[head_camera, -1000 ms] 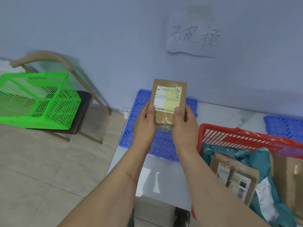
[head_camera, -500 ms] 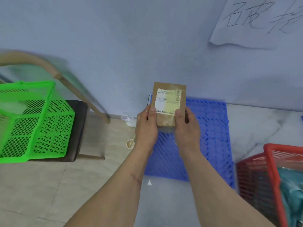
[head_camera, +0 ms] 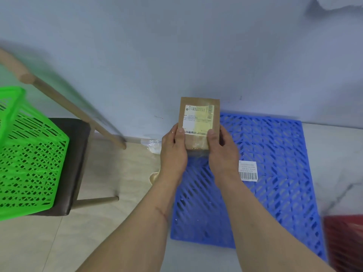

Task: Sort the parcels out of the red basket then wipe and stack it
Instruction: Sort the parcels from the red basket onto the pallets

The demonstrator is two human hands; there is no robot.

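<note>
The small brown cardboard parcel (head_camera: 199,122) stands upright in the air, long axis vertical, its printed label (head_camera: 198,119) facing the camera and its top edge toward the wall (head_camera: 176,46); it sits between both hands, above the near-left corner of the blue lattice tray (head_camera: 275,173). The left hand (head_camera: 172,154) grips the parcel's lower left edge, thumb laid across the front face, fingers wrapped behind; the right hand (head_camera: 222,154) mirrors it on the lower right edge, thumb on the label's bottom corner; each grip is narrow and closed on the parcel, and both forearms reach up from the bottom of the view, converging. Beneath and to the right of the grip the blue tray lies flat on the marbled worktop (head_camera: 334,163), a barcode sticker (head_camera: 247,171) on it just beside the right wrist; the red basket (head_camera: 343,242) shows only as a corner well to the lower right. Well to the left of the grip a green basket (head_camera: 29,163) rests on a dark-seated chair (head_camera: 76,163) standing on the tiled floor (head_camera: 117,173); a crumpled clear plastic scrap (head_camera: 153,145) lies on the floor by the wall, near the left hand.
</note>
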